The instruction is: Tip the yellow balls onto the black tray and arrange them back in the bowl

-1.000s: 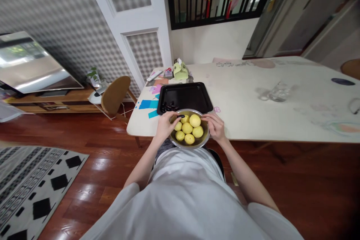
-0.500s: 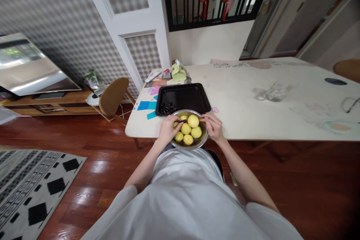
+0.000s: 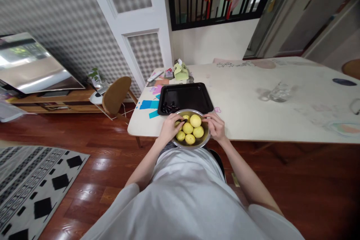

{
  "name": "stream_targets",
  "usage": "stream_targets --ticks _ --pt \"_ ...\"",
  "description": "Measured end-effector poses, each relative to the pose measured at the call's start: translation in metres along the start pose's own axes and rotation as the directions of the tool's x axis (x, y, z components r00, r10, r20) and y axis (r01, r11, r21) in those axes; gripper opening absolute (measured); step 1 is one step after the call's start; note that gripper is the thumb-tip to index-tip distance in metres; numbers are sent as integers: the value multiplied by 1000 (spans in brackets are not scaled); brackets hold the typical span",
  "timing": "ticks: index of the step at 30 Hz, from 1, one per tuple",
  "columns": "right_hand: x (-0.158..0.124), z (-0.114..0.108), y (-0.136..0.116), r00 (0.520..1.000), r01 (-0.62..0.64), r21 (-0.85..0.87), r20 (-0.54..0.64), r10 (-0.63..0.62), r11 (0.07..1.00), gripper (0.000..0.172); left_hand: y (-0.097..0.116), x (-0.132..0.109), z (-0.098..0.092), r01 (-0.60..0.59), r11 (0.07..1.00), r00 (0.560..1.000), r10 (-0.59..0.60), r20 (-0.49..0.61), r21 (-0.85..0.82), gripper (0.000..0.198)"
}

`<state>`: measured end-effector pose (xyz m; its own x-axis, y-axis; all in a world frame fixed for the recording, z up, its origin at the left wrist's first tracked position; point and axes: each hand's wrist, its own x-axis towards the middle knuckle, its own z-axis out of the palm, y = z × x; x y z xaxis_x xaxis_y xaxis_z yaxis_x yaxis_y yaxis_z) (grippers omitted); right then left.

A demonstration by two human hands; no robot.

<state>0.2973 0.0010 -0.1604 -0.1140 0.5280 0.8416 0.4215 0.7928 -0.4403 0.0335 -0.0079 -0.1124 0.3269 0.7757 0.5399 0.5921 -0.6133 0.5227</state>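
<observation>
A round metal bowl point(image 3: 206, 137) with several round yellow fruits point(image 3: 188, 128), which look like lemons, is close in front of my body at the table's near edge. My left hand point(image 3: 169, 126) is over the bowl's left side, pinching a small dark oblong piece point(image 3: 185, 120) between thumb and fingers. On the right, my right hand point(image 3: 216, 125) is closed on the bowl's rim. Just beyond the bowl lies a black rectangular tray point(image 3: 191, 95). Several similar dark oblong pieces point(image 3: 168, 108) are gathered in its near left corner.
The pale table point(image 3: 242, 116) stretches away to the right, with a clear glass vessel point(image 3: 279, 93) on it. A green tissue holder point(image 3: 180, 71) and a white remote point(image 3: 155, 76) are behind the tray. A wooden chair point(image 3: 116, 93) stands left of the table.
The view has shifted slightly, so the scene sits a little further right. Both hands keep their places at the bowl, and the dark piece stays in my left fingers.
</observation>
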Motion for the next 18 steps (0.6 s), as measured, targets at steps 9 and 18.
stream_targets --ticks 9,18 --pt "0 1 0 1000 16 3 -9 -16 1000 37 -22 10 -19 20 995 992 -8 -123 95 20" --pt "-1 0 1 1000 20 -12 -13 -21 1000 36 -105 62 -37 83 931 985 -130 111 355 31"
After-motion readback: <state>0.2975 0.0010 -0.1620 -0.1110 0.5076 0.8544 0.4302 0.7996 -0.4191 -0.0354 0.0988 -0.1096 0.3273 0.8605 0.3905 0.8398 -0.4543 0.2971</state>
